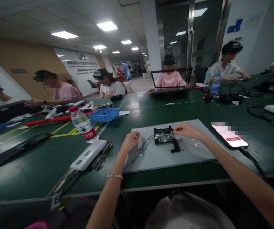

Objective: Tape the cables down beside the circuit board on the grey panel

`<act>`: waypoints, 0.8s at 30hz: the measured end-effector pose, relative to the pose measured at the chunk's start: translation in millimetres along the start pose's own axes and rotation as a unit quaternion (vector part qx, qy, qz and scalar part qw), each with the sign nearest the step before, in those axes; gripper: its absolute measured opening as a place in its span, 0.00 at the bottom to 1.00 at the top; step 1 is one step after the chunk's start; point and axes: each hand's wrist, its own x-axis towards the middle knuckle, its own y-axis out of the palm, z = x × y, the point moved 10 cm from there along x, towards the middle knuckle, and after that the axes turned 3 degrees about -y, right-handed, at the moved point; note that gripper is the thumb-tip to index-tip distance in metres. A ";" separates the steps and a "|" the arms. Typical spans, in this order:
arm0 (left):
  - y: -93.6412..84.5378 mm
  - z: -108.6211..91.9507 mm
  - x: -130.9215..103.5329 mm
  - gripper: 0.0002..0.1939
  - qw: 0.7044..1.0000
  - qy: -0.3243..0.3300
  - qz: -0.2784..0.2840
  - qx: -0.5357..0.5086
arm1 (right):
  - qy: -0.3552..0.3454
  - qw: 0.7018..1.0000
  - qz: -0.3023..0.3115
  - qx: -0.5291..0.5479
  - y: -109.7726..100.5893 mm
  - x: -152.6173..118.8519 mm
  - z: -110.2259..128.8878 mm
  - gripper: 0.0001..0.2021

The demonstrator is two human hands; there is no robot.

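Note:
A flat grey panel (pixel 156 159) lies on the table in front of me. On it sits a green circuit board (pixel 165 137) in a black frame, with grey cables (pixel 147 141) running out to the left. My left hand (pixel 130 143) is closed in a pinch over the panel's left part, and a pale, tape-like strip (pixel 140 142) hangs at its fingertips. At the board's right edge my right hand (pixel 186 131) pinches with thumb and forefinger. A small whitish bit shows below those fingertips, but what they hold is too small to make out.
Left of the panel are a white power bank (pixel 89 155), glasses (pixel 101 156), a water bottle (pixel 83 125) and a blue tray (pixel 105 115). A lit phone (pixel 229 136) with a cable lies at the right. Several people work around the table; one holds a black screen frame (pixel 171 86).

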 end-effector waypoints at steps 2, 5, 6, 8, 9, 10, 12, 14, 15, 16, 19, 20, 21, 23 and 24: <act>-8.9 1.7 1.1 0.12 0.999 -0.015 -0.025 -0.029 | -0.003 1.000 -0.005 0.002 -0.6 0.4 1.8 0.11; -25.2 2.6 0.6 0.14 0.990 -0.050 -0.054 -0.117 | -0.025 0.999 -0.023 0.001 -4.4 0.8 9.9 0.11; -30.6 2.2 -0.4 0.15 0.984 -0.063 -0.061 -0.155 | -0.033 0.999 -0.031 0.001 -5.8 0.8 13.4 0.11; -39.9 -0.7 -3.4 0.17 0.969 -0.081 -0.073 -0.223 | -0.048 0.998 -0.047 -0.001 -8.2 0.4 20.4 0.11; -42.8 -3.2 -5.1 0.18 0.962 -0.085 -0.075 -0.248 | -0.055 0.997 -0.055 -0.003 -8.8 0.1 24.0 0.11; -43.7 -5.8 -6.7 0.18 0.957 -0.089 -0.072 -0.266 | -0.063 0.996 -0.061 -0.007 -8.7 -0.3 28.2 0.11; -38.9 -11.8 -9.2 0.18 0.953 -0.091 -0.050 -0.286 | -0.082 0.994 -0.067 -0.019 -6.9 -1.8 38.6 0.10; -26.8 -17.9 -10.7 0.18 0.955 -0.084 -0.012 -0.284 | -0.102 0.992 -0.069 -0.033 -3.4 -4.3 51.1 0.10; -19.5 -20.7 -11.3 0.17 0.958 -0.078 0.008 -0.275 | -0.111 0.991 -0.070 -0.039 -1.8 -5.9 57.3 0.10; -12.4 -23.1 -11.7 0.17 0.962 -0.071 0.026 -0.262 | -0.118 0.990 -0.070 -0.043 0.1 -7.6 63.1 0.10; 3.3 -27.4 -12.8 0.15 0.973 -0.052 0.056 -0.217 | -0.133 0.988 -0.062 -0.047 7.5 -11.6 75.4 0.10; 5.8 -28.8 -13.1 0.15 0.976 -0.045 0.060 -0.207 | -0.139 0.987 -0.058 -0.049 10.5 -12.3 77.8 0.10; 7.2 -30.0 -13.5 0.15 0.977 -0.038 0.062 -0.200 | -0.145 0.987 -0.053 -0.051 14.0 -12.8 79.6 0.10; 7.6 -31.4 -14.3 0.14 0.977 -0.032 0.062 -0.199 | -0.164 0.984 -0.042 -0.058 22.1 -13.2 83.0 0.11; 7.0 -31.0 -14.6 0.14 0.977 -0.033 0.060 -0.202 | -0.174 0.982 -0.037 -0.064 26.5 -13.3 84.9 0.12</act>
